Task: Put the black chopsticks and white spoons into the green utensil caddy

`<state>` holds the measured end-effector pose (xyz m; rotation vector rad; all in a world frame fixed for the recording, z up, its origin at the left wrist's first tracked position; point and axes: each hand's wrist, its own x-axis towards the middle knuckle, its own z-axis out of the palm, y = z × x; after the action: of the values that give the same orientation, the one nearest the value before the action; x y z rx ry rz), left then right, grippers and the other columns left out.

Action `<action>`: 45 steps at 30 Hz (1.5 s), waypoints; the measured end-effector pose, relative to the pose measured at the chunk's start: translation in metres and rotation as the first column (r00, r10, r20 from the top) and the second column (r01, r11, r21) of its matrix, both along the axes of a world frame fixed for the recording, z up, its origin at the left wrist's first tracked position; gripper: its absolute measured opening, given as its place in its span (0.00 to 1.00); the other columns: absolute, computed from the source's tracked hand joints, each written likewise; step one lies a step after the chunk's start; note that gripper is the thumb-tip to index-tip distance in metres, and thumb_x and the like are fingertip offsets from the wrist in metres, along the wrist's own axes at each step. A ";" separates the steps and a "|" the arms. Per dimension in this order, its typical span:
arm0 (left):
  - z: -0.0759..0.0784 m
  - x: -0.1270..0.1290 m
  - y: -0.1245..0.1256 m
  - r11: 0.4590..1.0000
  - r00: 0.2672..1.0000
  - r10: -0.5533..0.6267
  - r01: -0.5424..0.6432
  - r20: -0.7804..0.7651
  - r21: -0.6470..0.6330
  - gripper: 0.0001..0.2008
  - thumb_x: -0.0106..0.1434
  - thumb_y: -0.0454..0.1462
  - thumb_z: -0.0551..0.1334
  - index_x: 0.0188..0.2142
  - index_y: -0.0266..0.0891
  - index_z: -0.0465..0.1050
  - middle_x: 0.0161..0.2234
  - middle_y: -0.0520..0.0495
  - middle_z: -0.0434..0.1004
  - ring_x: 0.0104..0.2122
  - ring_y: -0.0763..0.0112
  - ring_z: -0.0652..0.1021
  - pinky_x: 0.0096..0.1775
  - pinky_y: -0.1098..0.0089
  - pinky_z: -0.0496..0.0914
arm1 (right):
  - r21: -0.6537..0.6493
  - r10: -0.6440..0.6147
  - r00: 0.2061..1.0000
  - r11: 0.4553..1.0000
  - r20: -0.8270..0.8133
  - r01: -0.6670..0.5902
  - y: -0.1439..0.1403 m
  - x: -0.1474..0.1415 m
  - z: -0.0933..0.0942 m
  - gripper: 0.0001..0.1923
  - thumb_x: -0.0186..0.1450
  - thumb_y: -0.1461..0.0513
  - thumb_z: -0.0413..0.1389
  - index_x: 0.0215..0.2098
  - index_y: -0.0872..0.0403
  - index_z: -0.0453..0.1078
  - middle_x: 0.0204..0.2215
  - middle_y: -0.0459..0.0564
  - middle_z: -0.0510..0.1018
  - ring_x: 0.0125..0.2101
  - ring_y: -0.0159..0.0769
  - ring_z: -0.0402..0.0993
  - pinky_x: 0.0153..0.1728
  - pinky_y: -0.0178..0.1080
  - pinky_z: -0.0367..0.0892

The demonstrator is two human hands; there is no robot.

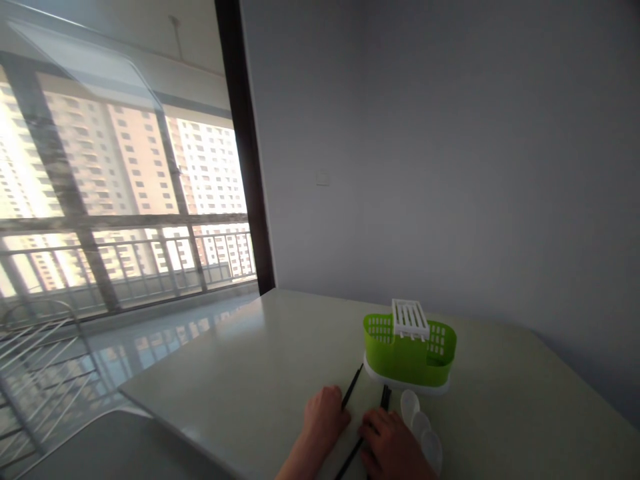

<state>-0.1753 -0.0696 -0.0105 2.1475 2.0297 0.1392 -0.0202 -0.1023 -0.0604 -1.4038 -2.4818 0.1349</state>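
Note:
My left hand (324, 417) rests on the pale table (240, 387) with its fingers curled around a black chopstick (353, 385) that points toward a green slotted holder. My right hand (393, 445) lies just beside it, fingers closed over another black stick (385, 397); a further dark stick shows under both hands. The green holder (409, 353) stands on a white base, with a white slotted insert (410, 318) on top. Right of my right hand lie white plastic spoons (420, 423), touching or almost touching it.
A grey wall runs behind the table. To the left, a large window with a railing shows high-rise buildings, beside a dark frame post (245, 147). A white wire rack (35, 360) stands at the lower left. The table's near left edge drops off beside the glossy floor.

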 end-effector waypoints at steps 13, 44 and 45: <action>0.037 -0.018 0.017 0.973 0.723 -0.202 0.074 0.661 0.217 0.11 0.54 0.36 0.54 0.33 0.35 0.72 0.18 0.55 0.70 0.17 0.77 0.72 0.21 0.77 0.64 | 0.008 -0.033 0.983 0.999 -0.179 0.035 0.014 0.007 0.016 0.15 0.56 0.60 0.52 0.41 0.52 0.70 0.34 0.51 0.77 0.40 0.42 0.69 0.48 0.49 0.62; 0.095 -0.019 0.000 0.911 0.485 -0.412 0.246 0.771 0.332 0.09 0.53 0.40 0.63 0.31 0.36 0.77 0.25 0.51 0.75 0.22 0.79 0.71 0.25 0.78 0.66 | -0.001 0.079 0.981 0.997 -0.179 -0.081 0.039 0.009 0.025 0.15 0.55 0.65 0.54 0.41 0.54 0.69 0.34 0.51 0.77 0.32 0.35 0.74 0.34 0.35 0.70; 0.110 -0.019 0.005 0.901 0.472 -0.433 0.199 0.768 0.385 0.10 0.54 0.41 0.63 0.32 0.37 0.77 0.25 0.51 0.75 0.22 0.79 0.70 0.25 0.78 0.66 | 0.072 0.072 0.979 0.996 -0.190 -0.059 0.038 0.019 0.024 0.15 0.56 0.65 0.52 0.43 0.52 0.68 0.32 0.49 0.78 0.31 0.33 0.75 0.33 0.34 0.70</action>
<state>-0.1945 -0.0646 0.0999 1.9126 1.0387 1.1857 -0.0013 -0.0644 -0.0368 -1.2217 -2.3519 0.1908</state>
